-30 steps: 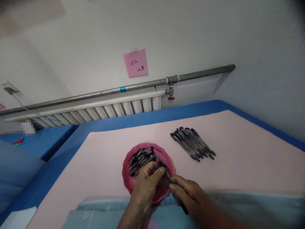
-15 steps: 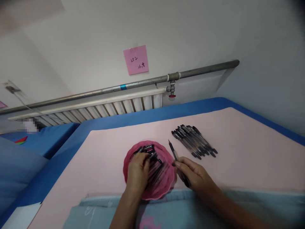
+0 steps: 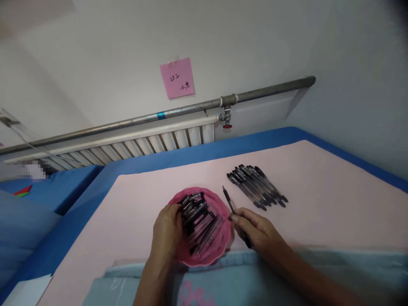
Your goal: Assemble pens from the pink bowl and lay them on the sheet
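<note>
Gripped between the thumb and fingers of my right hand (image 3: 258, 229) is an uncapped black gel pen (image 3: 228, 199), its bare tip pointing up and to the left. My left hand (image 3: 167, 231) is at the left rim of a pink scalloped basket (image 3: 223, 250), fingers curled inward beside the pen parts. What those fingers hold, if anything, is hidden. Inside the basket lie black caps (image 3: 193, 208) and clear pen barrels (image 3: 208, 236) in a loose heap. Right of the basket, several capped black pens (image 3: 256, 187) lie side by side in a slanted row.
Pale pink sheeting (image 3: 318, 204) covers the blue-edged table (image 3: 287, 132). Light-blue cloth (image 3: 242, 276) lies along the near side. Behind the table are a white radiator (image 3: 159, 142), a metal pipe (image 3: 127, 123) and a pink note (image 3: 177, 78) on the wall.
My left hand has moved left from over the middle of the basket to its left rim, uncovering more of the heap. My right hand keeps the pen in nearly the same pose.
</note>
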`<state>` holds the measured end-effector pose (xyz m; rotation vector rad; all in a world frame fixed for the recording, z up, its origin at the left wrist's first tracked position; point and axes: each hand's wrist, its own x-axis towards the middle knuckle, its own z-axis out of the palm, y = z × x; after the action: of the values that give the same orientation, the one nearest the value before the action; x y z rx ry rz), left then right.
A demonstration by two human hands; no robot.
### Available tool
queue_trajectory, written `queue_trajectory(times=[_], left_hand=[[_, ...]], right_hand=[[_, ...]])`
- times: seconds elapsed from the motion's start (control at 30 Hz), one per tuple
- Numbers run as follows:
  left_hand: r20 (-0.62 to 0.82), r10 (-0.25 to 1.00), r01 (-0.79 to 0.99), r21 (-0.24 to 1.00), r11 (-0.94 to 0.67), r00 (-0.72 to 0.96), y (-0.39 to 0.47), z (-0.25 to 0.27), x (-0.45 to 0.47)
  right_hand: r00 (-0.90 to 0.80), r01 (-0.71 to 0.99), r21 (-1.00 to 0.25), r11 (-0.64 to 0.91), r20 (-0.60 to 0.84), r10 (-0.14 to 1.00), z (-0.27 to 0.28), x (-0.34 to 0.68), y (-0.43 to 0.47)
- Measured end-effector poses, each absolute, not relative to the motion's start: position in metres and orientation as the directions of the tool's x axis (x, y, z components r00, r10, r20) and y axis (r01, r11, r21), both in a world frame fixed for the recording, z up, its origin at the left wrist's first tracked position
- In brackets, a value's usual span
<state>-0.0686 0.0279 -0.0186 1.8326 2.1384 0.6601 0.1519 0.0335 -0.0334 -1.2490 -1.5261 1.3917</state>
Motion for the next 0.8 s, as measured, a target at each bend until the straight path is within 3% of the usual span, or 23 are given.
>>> queue_trajectory(times=[0.17,0.5,0.6,0.7,0.8], left_hand=[[0.023,0.989,0.861,0.495,0.116,-0.147,0.020,-0.019,-0.070],[0.097,0.994,0.842,0.539,-0.014,-0.045,0.015,-0.023,-0.062],[0.080,0.993,0.810,0.574,-0.121,0.092,0.010,-0.013,-0.053],[-0.058,0.954,0.750,0.633,-0.192,0.294,0.004,-0.008,-0.042],[-0.106,0.947,0.754,0.634,-0.171,0.304,0.000,-0.010,-0.035]], right_hand=[[-0.267,0.201,-0.979,-0.030,-0.084,0.960,-0.031,0.150,0.033],[-0.262,0.248,-0.968,-0.051,-0.117,0.958,-0.026,0.149,0.032],[-0.259,0.252,-0.967,-0.045,-0.112,0.959,-0.025,0.149,0.032],[-0.260,0.250,-0.967,-0.048,-0.114,0.959,-0.025,0.149,0.032],[-0.265,0.258,-0.965,-0.054,-0.125,0.956,-0.025,0.149,0.032]])
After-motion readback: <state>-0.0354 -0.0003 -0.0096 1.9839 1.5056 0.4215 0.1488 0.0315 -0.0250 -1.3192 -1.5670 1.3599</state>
